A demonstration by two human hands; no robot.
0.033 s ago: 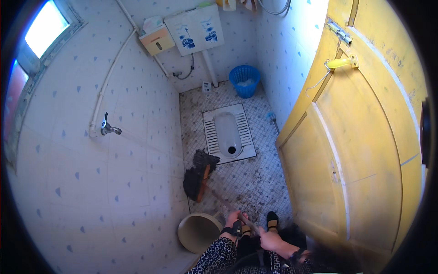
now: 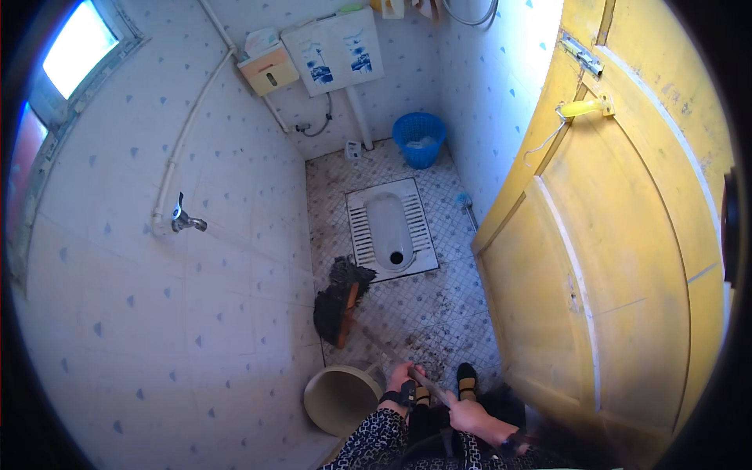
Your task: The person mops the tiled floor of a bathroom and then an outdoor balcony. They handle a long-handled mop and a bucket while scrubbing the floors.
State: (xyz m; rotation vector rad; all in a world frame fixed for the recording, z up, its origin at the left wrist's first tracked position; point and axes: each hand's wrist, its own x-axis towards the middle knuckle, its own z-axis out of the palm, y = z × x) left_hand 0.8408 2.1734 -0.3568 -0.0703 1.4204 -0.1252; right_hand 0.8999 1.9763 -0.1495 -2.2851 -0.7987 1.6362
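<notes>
Both of my hands are closed around the long handle of a mop with dark, ragged strands and an orange-brown wooden head [image 2: 345, 317]. My left hand [image 2: 403, 377] grips lower on the handle, and my right hand [image 2: 469, 418] is round its upper end. The mop strands lie on the dirty tiled floor [image 2: 435, 309], against the left wall and by the near left corner of the white squat toilet [image 2: 388, 223]. A beige bucket [image 2: 317, 411] stands beside my left forearm.
A yellow door [image 2: 548, 298] stands ajar on the right. At the back are a blue waste basket [image 2: 419, 145] and a white cistern [image 2: 337, 51]. A tap [image 2: 188, 223] juts from the left wall. A toilet brush [image 2: 468, 210] leans by the right wall.
</notes>
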